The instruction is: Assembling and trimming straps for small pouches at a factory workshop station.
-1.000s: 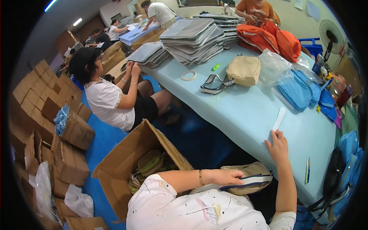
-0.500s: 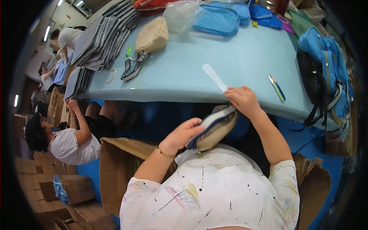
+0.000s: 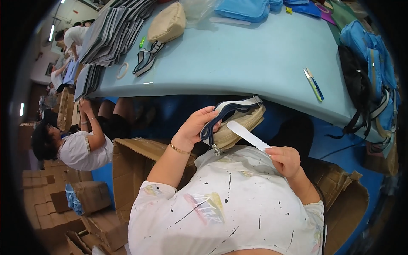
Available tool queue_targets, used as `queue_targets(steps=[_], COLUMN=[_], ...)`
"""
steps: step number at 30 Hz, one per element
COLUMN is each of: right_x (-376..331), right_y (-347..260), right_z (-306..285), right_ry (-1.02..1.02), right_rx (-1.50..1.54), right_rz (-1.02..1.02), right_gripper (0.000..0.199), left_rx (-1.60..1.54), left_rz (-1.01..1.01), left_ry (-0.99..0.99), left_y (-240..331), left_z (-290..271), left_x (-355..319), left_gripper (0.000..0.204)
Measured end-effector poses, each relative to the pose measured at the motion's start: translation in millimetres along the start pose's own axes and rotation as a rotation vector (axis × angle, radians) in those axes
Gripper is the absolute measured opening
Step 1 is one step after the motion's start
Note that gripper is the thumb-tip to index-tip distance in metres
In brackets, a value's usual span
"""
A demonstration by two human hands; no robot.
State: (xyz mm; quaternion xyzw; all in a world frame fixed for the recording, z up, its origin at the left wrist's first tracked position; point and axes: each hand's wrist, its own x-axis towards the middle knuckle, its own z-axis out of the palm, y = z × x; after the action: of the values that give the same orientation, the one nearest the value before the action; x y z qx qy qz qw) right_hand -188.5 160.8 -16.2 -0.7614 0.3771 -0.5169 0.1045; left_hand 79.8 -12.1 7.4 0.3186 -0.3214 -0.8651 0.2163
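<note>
A small beige zippered pouch [image 3: 238, 127] with a navy-and-white strap [image 3: 231, 105] hangs in front of my chest, just off the table's near edge. My left hand [image 3: 196, 126] is closed round the strap and the pouch's left end. Between the fingertips of my right hand [image 3: 285, 160] is the lower end of a flat white plastic strip [image 3: 247, 135] with a rounded tip and a notched part. The strip slants up to the left, its tip overlapping the pouch in view; whether they touch I cannot tell.
On the pale blue table [image 3: 238, 63] lie thread snips [image 3: 313, 85], a beige pouch [image 3: 167, 22] with a striped strap, a tape roll [image 3: 122, 70] and stacked grey pieces [image 3: 112, 36]. Blue bags [image 3: 372, 55] crowd the right end. Cardboard boxes [image 3: 136, 165] flank me; a co-worker [image 3: 80, 146] sits left.
My right hand has come down from the table edge toward my chest, bringing the white strip with it. My left hand has risen slightly, and the pouch's far end has tipped upward.
</note>
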Motion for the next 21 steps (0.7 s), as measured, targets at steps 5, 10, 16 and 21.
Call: queue_targets(steps=[5, 10, 16, 21], right_x=[0, 16, 19, 8], right_y=[3, 22, 23, 21], right_z=[13, 45, 51, 52], right_ry=[0.051, 0.036, 0.002, -0.052], right_rx=[-0.011, 0.006, 0.031, 0.079], right_rz=[0.06, 0.105, -0.012, 0.012], right_gripper=[0.023, 0.021, 0.017, 0.016], left_rx=[0.097, 0.176, 0.134, 0.158], left_rz=[0.015, -0.017, -0.047, 0.0], left_ry=[0.052, 0.031, 0.003, -0.031], left_y=[2, -4, -16, -27], left_z=[9, 29, 27, 22], left_x=[-4, -11, -18, -14], left_gripper=[0.021, 0.02, 0.019, 0.023])
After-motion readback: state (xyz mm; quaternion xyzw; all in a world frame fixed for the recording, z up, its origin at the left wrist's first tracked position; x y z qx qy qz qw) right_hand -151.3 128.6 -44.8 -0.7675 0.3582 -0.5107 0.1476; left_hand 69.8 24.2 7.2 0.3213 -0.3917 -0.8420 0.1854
